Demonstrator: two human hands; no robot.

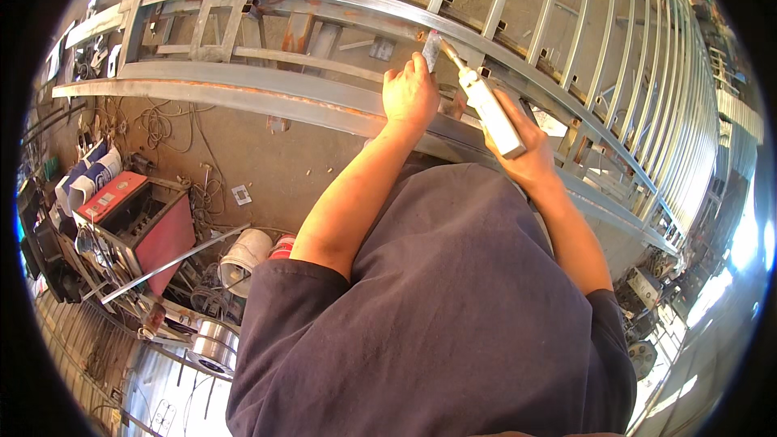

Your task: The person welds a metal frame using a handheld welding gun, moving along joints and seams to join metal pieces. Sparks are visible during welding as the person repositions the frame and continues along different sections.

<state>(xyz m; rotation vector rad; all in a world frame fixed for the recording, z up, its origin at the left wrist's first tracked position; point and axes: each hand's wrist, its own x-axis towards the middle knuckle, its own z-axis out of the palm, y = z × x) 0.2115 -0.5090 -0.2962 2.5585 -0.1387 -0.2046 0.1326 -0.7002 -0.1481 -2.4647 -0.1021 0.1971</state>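
Observation:
A white welding gun (492, 117) with a slim copper-coloured nozzle is held in my right hand (528, 144), fingers wrapped round its body. The nozzle points up and left, its tip close to a short grey metal piece (431, 50) at the frame's long rail. My left hand (410, 95) is closed at the lower end of that piece, thumb up; its grip is partly hidden. Both hands are over the metal frame (267, 91), made of pale square tubes with rust-brown patches along the edges.
Parallel bars (595, 36) of the frame stretch away to the right. On the left stand a red box-shaped machine (166, 235), a white bucket (245, 252) and a wire spool (214, 345). Loose cables (166, 125) lie on the floor beyond them.

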